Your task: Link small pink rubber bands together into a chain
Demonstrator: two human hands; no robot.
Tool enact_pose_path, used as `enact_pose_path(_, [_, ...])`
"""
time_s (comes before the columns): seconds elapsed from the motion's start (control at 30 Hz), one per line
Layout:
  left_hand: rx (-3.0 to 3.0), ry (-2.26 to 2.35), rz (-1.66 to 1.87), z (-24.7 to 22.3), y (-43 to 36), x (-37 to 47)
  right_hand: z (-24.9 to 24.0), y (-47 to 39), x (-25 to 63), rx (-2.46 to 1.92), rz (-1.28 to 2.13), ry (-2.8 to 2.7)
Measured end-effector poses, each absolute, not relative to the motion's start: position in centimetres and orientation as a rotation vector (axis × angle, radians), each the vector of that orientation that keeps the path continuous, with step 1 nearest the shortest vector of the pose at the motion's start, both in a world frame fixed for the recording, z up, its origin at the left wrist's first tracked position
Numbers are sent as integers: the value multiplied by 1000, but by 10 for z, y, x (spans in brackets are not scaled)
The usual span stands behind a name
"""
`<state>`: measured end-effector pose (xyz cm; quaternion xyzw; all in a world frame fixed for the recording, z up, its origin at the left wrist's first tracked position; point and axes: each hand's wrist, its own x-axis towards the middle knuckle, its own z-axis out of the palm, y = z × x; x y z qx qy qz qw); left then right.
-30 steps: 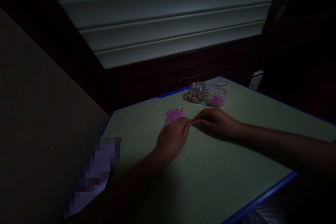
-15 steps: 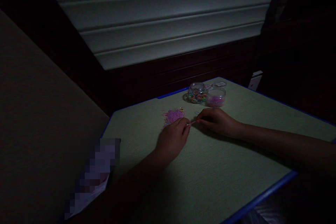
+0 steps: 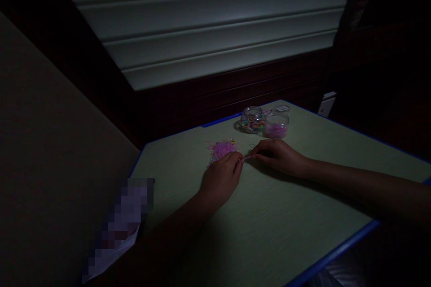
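Note:
A thin pinkish band (image 3: 248, 157) is stretched between my two hands above the table. My left hand (image 3: 224, 177) pinches its left end, with the fingertips closed. The other end is between the closed thumb and forefinger of my right hand (image 3: 278, 156). Just behind my left hand lies a loose pile of small pink and purple bands (image 3: 222, 148), partly covered by that hand. A faint thin loop (image 3: 252, 145) lies beside my right fingertips.
Behind my hands stand a clear jar of multicoloured bands (image 3: 252, 123) and a clear jar with pink bands (image 3: 276, 129). A clear lid (image 3: 281, 109) lies at the back of the pale green table (image 3: 269, 224). A blurred flat item (image 3: 126, 219) is at the left edge.

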<state>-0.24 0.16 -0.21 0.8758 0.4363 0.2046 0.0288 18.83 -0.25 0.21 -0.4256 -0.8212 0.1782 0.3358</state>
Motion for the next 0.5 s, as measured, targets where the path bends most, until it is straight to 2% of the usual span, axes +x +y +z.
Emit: enact_pose_path(0.5, [2716, 1341, 627, -4, 3, -4, 3, -2, 191, -1132, 520, -2131])
